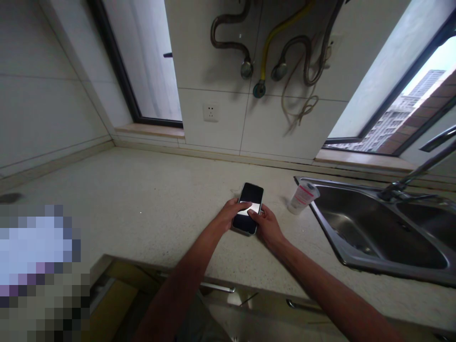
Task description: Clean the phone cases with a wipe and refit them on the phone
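Note:
A smartphone (pixel 251 194) is held between both hands above the pale countertop, its screen dark at top and bottom with a bright band across the middle. My left hand (pixel 230 213) grips the phone's left edge, and its thumb lies over the bright band. On the other side, my right hand (pixel 268 225) holds the right edge, its thumb also on the screen. The fingers behind the phone are hidden. To the right of the phone a clear plastic cup (pixel 302 198) with red print stands beside the sink, apart from my hands.
A steel double sink (pixel 342 256) with a chrome faucet (pixel 395 189) is set into the countertop (pixel 171 204) at right. Hoses and a yellow pipe (pixel 265 57) come out of the tiled wall, near a socket (pixel 210 112). Drawer handles (pixel 218 287) stick out below the front edge.

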Motion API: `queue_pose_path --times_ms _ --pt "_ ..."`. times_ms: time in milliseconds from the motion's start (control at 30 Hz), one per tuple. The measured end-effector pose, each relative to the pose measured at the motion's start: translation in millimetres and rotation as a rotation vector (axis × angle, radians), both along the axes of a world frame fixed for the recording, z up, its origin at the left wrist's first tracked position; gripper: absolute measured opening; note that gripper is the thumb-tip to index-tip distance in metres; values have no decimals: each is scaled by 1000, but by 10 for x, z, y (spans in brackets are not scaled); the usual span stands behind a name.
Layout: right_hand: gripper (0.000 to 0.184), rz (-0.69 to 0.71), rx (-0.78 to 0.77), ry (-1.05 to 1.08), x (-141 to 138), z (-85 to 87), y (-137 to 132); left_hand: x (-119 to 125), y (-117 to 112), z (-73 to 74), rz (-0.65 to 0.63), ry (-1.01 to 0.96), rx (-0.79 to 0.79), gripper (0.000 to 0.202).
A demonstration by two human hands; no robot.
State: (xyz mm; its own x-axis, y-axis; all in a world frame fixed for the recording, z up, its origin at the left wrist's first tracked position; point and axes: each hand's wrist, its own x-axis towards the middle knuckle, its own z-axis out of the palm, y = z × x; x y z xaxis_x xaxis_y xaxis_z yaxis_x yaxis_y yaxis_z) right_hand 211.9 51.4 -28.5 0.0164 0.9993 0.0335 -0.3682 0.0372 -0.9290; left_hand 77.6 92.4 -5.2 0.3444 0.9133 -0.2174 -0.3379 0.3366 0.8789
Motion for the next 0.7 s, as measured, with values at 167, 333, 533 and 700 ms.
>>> queue_pose_path --times_ms 167,333,533,700 --pt "43 -89 -34 57 59 44 56 -121 -1 24 -172 -39 -31 42" --pt "44 -67 -70 102 65 46 71 -254 31 28 -262 52 -19 61" --pt "46 -107 -23 79 53 -41 111 -222 59 -55 -184 227 39 50" --pt "47 -107 12 56 79 -26 138 -166 57 -24 -145 238 69 49"
